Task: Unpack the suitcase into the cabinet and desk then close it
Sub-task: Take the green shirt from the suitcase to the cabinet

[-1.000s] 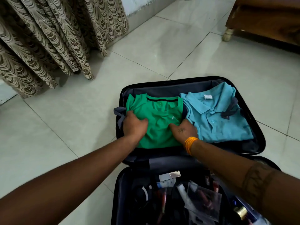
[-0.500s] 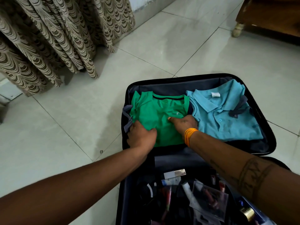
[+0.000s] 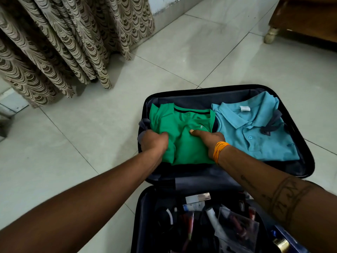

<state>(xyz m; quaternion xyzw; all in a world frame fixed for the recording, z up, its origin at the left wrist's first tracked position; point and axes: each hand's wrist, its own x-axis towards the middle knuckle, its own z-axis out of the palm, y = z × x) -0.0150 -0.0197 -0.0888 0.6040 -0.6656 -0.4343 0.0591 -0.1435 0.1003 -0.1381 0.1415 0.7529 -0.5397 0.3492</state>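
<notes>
Green tee (image 3: 184, 136) was the thing we had hold of, folded in the far half of the open suitcase (image 3: 308, 161), its collar twd the far wall. Our left hand (image 3: 154, 143) had its fingers curled into the tee's left edge, cloth bunched up against the knuckles. Our right hand (image 3: 209, 138) lay on the tee's right side w/ the thumb pressed flat on top; whether the fingers were tucked under the fold we couldn't tell, they were hidden.

Vs. a sec earlier: both hands had been lying fairly flat on the tee; by now the left had closed and gathered fabric, the right had slid inward w/ the thumb out across the chest. The tee itself hadn't left the suitcase. So we judged the pick-up as just starting, not done.

Blue polo (image 3: 255, 132) sat just beside the tee, on its right, touching or nearly so, untouched. Nearer us than the tee, the suitcase's other half held toiletries etc. (image 3: 200, 207), tubes and a clear pouch, all unpacked as yet.

Task-wise we were early on: nothing seen moved out, lid open. Beyond the suitcase, a curtain (image 3: 73, 42) hung far left and a wooden furniture leg (image 3: 271, 34) stood far right. No cabinet or desk that we could id for sure.
</notes>
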